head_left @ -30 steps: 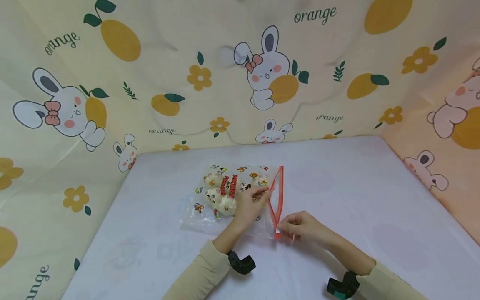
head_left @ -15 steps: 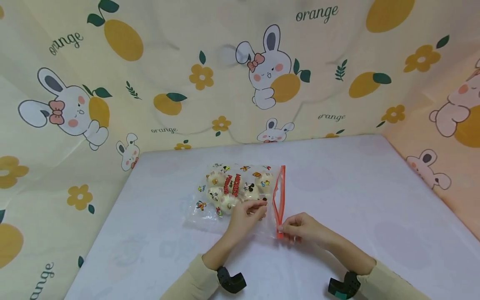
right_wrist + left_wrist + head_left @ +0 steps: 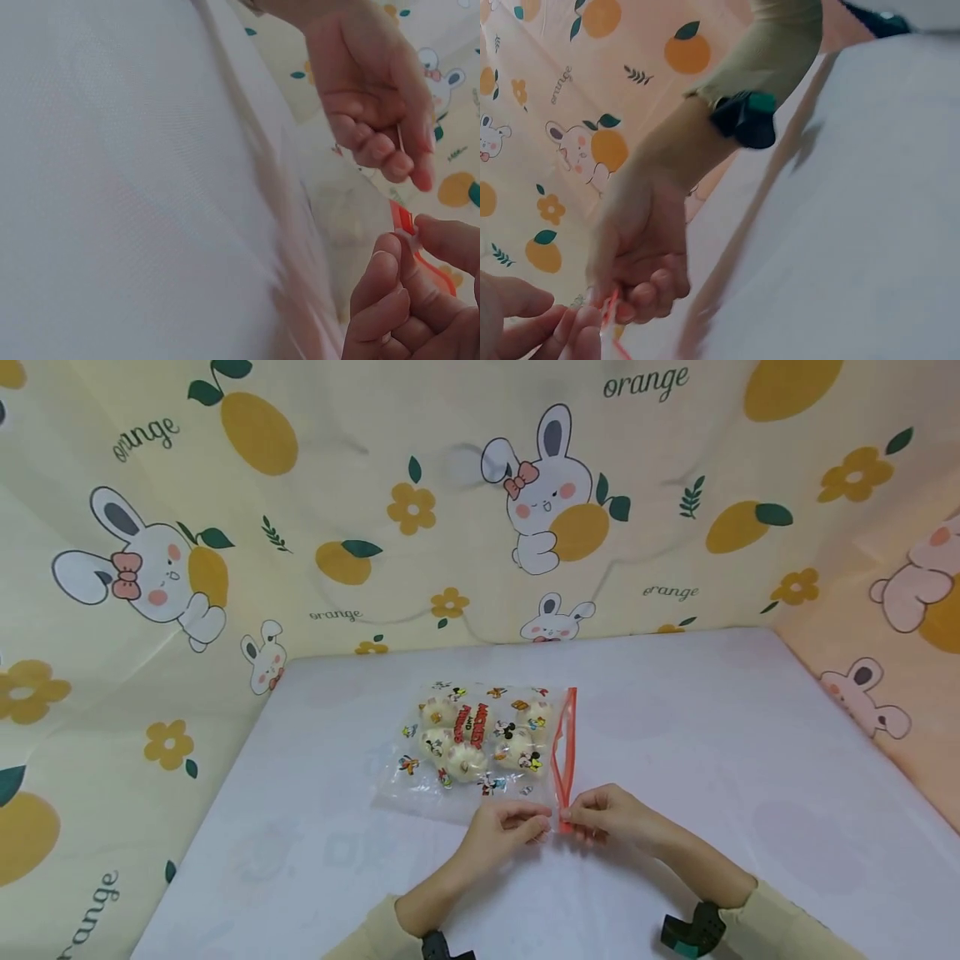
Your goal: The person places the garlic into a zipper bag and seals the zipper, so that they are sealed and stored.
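A clear slider zip bag (image 3: pixel 480 787) with cartoon prints lies flat on the table. Several cream-white round items (image 3: pixel 467 762) show through its plastic; their kind is unclear. Along its right side runs a red zipper (image 3: pixel 572 735), parted for much of its length. My right hand (image 3: pixel 626 818) grips the near end of this zipper, pinching the small whitish slider (image 3: pixel 407 238) between thumb and index finger in the right wrist view. Just left of it, at the bag's near edge, is my left hand (image 3: pixel 502 833). Its fingers are loosely bent, with nothing seen between them.
A white cloth covers the table (image 3: pixel 720 735). Behind it and at both sides hangs a cream curtain (image 3: pixel 285 510) printed with rabbits and oranges. A black wrist camera (image 3: pixel 693 929) sits on the right forearm.
My left hand has come down from over the middle of the bag to its near edge, beside the right hand. The right hand stays at the zipper's near end.
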The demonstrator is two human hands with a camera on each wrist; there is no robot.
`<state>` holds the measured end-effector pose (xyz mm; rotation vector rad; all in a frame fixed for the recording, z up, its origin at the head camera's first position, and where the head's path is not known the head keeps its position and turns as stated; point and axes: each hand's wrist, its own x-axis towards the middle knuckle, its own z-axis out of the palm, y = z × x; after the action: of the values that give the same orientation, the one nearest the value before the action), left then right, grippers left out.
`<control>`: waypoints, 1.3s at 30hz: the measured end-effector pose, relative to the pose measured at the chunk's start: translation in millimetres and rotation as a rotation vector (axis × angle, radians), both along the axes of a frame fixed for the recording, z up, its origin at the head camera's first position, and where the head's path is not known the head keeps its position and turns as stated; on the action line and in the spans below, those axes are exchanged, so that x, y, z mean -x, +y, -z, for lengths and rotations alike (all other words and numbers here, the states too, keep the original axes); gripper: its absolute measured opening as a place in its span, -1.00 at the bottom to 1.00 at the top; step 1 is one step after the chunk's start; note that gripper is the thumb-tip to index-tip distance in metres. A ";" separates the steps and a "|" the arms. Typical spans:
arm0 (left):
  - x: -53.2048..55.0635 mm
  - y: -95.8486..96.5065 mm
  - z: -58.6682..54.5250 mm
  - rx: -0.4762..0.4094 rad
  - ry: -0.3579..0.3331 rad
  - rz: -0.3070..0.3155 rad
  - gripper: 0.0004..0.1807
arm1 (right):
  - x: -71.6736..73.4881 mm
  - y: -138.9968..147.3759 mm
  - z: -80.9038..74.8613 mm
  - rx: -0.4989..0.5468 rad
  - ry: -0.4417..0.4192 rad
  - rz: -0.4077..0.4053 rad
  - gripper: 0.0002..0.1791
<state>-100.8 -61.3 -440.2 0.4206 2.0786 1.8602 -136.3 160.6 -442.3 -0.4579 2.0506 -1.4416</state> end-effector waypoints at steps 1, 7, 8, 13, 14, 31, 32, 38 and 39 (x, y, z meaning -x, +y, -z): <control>-2.6 0.5 0.5 -0.010 -0.026 0.010 -0.71 | 0.3 0.3 -0.1 0.004 0.001 -0.002 -0.56; -14.2 6.3 6.1 -0.046 -0.168 0.037 -0.69 | 1.9 0.2 -1.2 0.013 0.003 -0.005 -0.59; -15.3 7.6 7.5 -0.054 -0.186 0.036 -0.68 | 2.3 -0.1 -1.1 0.011 0.006 -0.005 -0.60; -17.9 13.5 12.3 -0.093 -0.274 0.003 -0.68 | 6.2 -1.2 0.4 0.009 0.012 0.000 -0.61; -17.6 14.6 13.6 -0.098 -0.292 -0.012 -0.68 | 7.5 -1.6 1.0 0.007 0.014 0.003 -0.61; 3.9 29.5 30.1 -0.242 -0.544 -0.186 -0.65 | 27.1 -6.9 6.0 0.037 0.008 0.057 -0.58; 5.0 30.2 30.5 -0.256 -0.559 -0.189 -0.65 | 27.5 -7.6 6.2 0.045 0.005 0.059 -0.58; 12.0 33.3 27.9 -0.297 -0.617 -0.205 -0.63 | 27.3 -8.6 6.0 0.056 -0.012 0.062 -0.60; 12.8 33.6 27.3 -0.302 -0.624 -0.206 -0.63 | 26.9 -8.5 6.1 0.052 -0.013 0.062 -0.61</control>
<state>-113.5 -27.6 -467.5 -0.2967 1.4724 2.0795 -163.2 152.1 -448.3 -0.4084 2.0368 -1.5339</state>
